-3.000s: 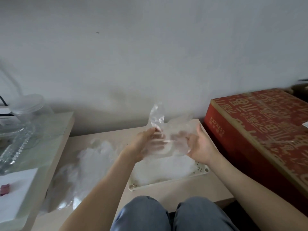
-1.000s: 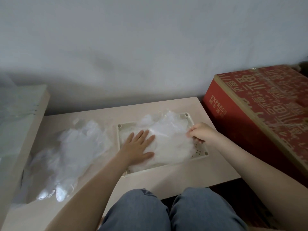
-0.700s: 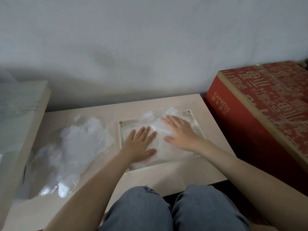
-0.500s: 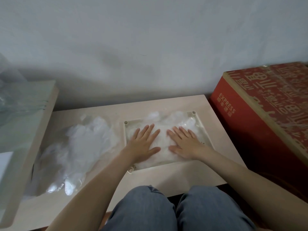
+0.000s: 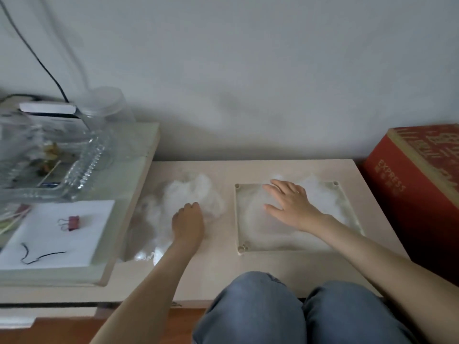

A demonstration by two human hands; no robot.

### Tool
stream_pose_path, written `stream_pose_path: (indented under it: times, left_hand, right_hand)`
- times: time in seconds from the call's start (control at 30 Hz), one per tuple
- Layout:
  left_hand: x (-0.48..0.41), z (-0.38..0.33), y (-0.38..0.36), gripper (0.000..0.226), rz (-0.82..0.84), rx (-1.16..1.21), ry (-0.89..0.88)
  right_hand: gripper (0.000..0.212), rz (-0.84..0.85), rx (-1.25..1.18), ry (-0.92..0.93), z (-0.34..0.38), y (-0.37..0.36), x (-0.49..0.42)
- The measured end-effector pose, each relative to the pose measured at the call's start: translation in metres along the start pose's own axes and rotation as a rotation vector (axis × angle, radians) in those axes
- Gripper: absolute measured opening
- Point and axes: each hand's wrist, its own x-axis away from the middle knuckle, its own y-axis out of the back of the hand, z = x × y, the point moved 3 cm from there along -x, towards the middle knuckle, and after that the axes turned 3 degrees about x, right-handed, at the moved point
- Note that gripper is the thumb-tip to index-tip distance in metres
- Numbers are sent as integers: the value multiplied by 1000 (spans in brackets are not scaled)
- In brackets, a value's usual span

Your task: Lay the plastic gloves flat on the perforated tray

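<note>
1. Glass dish: clear, set on the raised side desk, far left of the left grip. A lidded clear jar is seen behind it.
2. White sheet: laid nearer than the dish, left of the left grip. A red binder clip and a black cord are laid on it.
3. Loose plastic gloves: a crumpled heap on the low desk, under and beyond the left grip.
4. Left grip: knuckles up, fingers curled down into the heap. Whether a glove is pinched cannot be told.
5. Perforated tray: flat on the low desk, its left rim between the two grips.
6. Flattened gloves: held inside the tray, under and to the right of the right grip.
7. Right grip: fingers straight and spread, palm pressed down on the flattened gloves.
8. Red carton: marked EXPRESS, stood right of the right grip, just beside the desk's end.
</note>
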Motion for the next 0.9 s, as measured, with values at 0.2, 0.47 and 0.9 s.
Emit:
stream_pose_path:
  times: [0.2,0.47,0.9]
  left_hand:
    - [-1,12,25,23,-154,432,129]
    - [9,-42,113,23,386,2201,57]
    - [16,-104,80,19,868,2303,-200]
  right_hand:
    - [60,25,-160,-21,21,5,-11]
    - [40,200,-1387,-256,40,10,-18]
    - [12,20,-1706,-218,-12,37,10]
